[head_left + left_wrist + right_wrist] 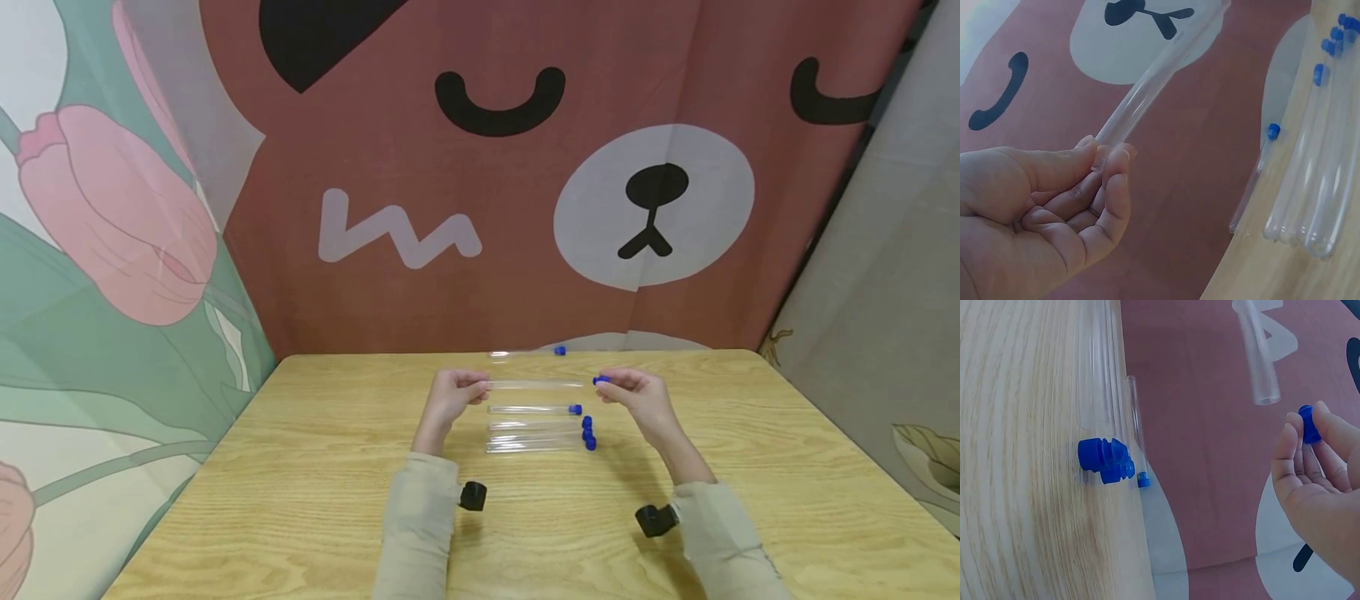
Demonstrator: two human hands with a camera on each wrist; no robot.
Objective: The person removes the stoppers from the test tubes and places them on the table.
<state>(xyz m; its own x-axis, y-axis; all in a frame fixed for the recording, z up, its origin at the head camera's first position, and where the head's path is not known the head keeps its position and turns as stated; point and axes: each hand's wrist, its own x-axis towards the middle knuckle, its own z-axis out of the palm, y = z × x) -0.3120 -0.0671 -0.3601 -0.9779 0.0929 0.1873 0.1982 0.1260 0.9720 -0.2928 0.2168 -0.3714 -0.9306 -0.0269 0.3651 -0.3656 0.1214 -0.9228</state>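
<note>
My left hand (455, 393) pinches the closed end of a clear test tube (536, 384), which is held level above the table. Between the thumb and fingers of my right hand (639, 398) is a blue stopper (1309, 424). In the right wrist view the tube's open mouth (1267, 400) is apart from the stopper, with a small gap. Below, several capped test tubes (532, 447) lie side by side, their blue stoppers (589, 434) toward the right. Another capped tube (525, 354) lies farther back.
The wooden table (300, 500) ends at a printed curtain (517, 283) behind the tubes. A black wrist camera (472, 496) sits on the left sleeve, and another black camera (656, 521) on the right sleeve.
</note>
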